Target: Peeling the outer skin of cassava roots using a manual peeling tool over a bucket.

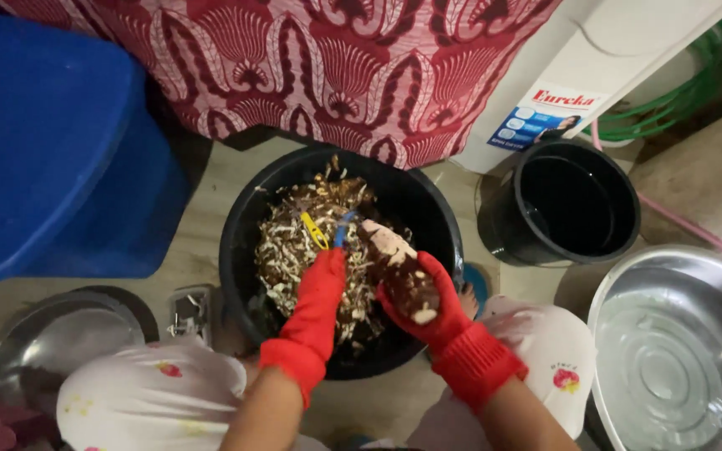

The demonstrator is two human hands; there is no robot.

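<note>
Root (396,269) sits over the big black tub (244,225), near the middle of what I see. I see one root. It is brown, with a pale peeled end that points up and away from me. My right hand (428,305) is closed tight around its lower part. My left hand (321,288) is closed on a small peeler (326,230) with one yellow part and one blue part. The peeler tip is just beside the pale end of the root. My two hands are close but not touching. Both wear red gloves, so I count two gloves.

The tub holds a heap of peels (294,250), brown and white. I cannot count them.

Right of the tub stands one smaller black bucket (620,230), dark inside. At the lower right I see one shiny metal bowl (628,288) with water in it. At the lower left is one more metal bowl (10,351). That makes two metal bowls and two black round tubs in all.

One big blue bin (52,142) fills the upper left. A red and white cloth (336,67) hangs at the top. Next to it is one white box (612,50). It has one label (545,117) low on its side, part white with red letters and part blue. One green hose (670,108) and one pink hose (687,221) lie on the floor (211,175) at the upper right.
</note>
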